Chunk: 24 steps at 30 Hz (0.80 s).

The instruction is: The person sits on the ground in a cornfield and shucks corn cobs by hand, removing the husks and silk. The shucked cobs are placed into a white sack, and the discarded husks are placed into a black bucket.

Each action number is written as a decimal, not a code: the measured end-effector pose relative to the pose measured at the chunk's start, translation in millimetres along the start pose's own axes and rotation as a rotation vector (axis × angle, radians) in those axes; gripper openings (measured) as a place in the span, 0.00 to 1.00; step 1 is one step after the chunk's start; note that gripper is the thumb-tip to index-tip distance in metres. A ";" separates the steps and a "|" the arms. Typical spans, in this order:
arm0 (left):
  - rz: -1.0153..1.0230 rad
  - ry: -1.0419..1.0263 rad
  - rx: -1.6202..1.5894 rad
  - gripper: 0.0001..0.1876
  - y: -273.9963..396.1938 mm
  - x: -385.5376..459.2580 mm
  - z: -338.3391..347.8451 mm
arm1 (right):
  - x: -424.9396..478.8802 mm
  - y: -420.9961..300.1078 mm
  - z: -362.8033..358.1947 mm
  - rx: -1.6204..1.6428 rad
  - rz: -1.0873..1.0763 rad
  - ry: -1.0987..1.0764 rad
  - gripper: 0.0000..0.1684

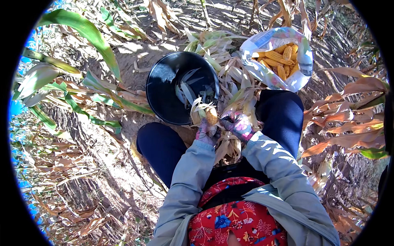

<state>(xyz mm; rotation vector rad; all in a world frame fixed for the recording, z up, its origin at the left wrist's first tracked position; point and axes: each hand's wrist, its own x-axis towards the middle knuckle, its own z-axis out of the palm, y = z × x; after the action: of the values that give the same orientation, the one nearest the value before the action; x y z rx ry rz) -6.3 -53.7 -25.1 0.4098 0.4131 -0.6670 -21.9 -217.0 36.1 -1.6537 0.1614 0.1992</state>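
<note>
My left hand (207, 131), in a patterned glove, holds a partly husked corn cob (211, 116) at the near right rim of a black bucket (160, 106). Pale husk is still attached on the cob's left side. Close on the right, my right hand (237, 124), in a pink and dark patterned glove, is closed against dry corn husks (243, 100); how its fingers hold them is partly hidden. Inside the bucket lie some husk pieces (187, 92). Beyond my right knee stands a printed white plastic sack (258, 69), its mouth wide, holding several husked yellow cobs (277, 57).
A heap of stripped husks (215, 46) lies between the bucket and the sack. Green and dry corn leaves (89, 33) reach in from the left, and brown leaves (354, 113) from the right. My bent knees flank the work area on dry soil.
</note>
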 end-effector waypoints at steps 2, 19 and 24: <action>0.076 0.165 0.067 0.20 -4.9 3.6 -3.0 | -2.2 -3.4 -3.4 -0.178 -0.110 -0.108 0.06; 0.327 0.580 0.503 0.20 3.2 -1.1 24.0 | 3.6 9.7 -19.0 -0.778 0.044 -0.267 0.12; 0.325 0.555 0.721 0.21 0.2 -6.8 40.2 | 6.1 2.6 -11.6 -0.048 -0.070 -0.113 0.24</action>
<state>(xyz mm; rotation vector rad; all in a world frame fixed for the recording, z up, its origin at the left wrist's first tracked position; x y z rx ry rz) -1.6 -69.8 12.2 1.3350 0.6065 -0.3550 -16.1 -228.7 33.3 -1.6878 0.0134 0.2446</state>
